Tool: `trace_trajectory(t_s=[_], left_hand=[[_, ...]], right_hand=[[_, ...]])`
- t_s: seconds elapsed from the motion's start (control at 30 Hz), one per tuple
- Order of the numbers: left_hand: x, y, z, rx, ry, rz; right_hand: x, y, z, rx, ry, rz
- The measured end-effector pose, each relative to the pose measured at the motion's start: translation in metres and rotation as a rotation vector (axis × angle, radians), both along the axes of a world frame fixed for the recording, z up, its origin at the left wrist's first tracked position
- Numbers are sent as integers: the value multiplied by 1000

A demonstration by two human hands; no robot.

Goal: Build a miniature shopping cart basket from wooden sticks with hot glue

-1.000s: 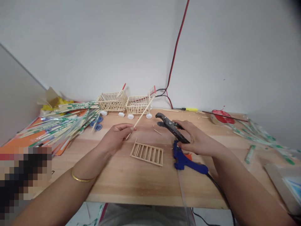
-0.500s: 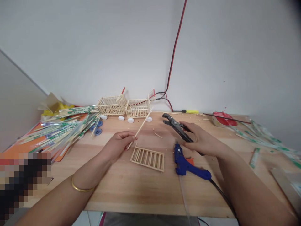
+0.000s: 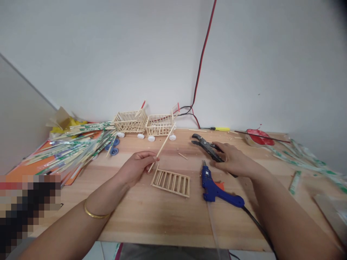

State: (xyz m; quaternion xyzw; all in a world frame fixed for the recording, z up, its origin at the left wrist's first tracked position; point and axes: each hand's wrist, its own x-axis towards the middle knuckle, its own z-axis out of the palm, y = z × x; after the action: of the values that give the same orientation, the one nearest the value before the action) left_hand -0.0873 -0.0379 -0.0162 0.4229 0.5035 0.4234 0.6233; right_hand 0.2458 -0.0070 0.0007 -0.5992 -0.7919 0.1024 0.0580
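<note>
My left hand (image 3: 139, 164) pinches a thin wooden stick (image 3: 164, 146) near its lower end, and the stick slants up to the right. Just right of that hand, a small ladder-like frame of glued sticks (image 3: 170, 182) lies flat on the wooden table (image 3: 135, 213). My right hand (image 3: 230, 159) is closed around the handles of black pliers (image 3: 207, 148), whose jaws point up and left. Below it lies a blue hot glue gun (image 3: 217, 191) with its nozzle pointing away from me and a glue stick trailing from it.
Two stick-built carts (image 3: 130, 122) with white wheels stand by the wall. Wrapped chopsticks (image 3: 78, 151) pile up at left beside blue wheels (image 3: 114, 146). At right are a red-and-white bowl (image 3: 257, 138) and empty wrappers (image 3: 306, 162). A yellow-handled tool (image 3: 221, 129) lies at the back.
My right hand and the pliers have shifted slightly right and down, closer to the table. The left hand and its stick stay nearly still.
</note>
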Motion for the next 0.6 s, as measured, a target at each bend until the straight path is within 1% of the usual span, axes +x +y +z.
trace_trajectory(t_s=[0.07, 0.17, 0.3, 0.4, 0.6], left_hand=[[-1, -1, 3, 7, 85, -37], [-4, -3, 6, 20, 274, -98], [-6, -6, 9, 21, 438, -172], [-6, -7, 10, 20, 482, -202], [-4, -7, 11, -30, 446, -228]], right_hand=[[1, 2, -2, -27, -85, -31], [3, 3, -7, -27, -177, -55], [5, 3, -12, -40, -170, -53], [7, 3, -15, -25, -157, -47], [6, 2, -14, -24, -197, -40]])
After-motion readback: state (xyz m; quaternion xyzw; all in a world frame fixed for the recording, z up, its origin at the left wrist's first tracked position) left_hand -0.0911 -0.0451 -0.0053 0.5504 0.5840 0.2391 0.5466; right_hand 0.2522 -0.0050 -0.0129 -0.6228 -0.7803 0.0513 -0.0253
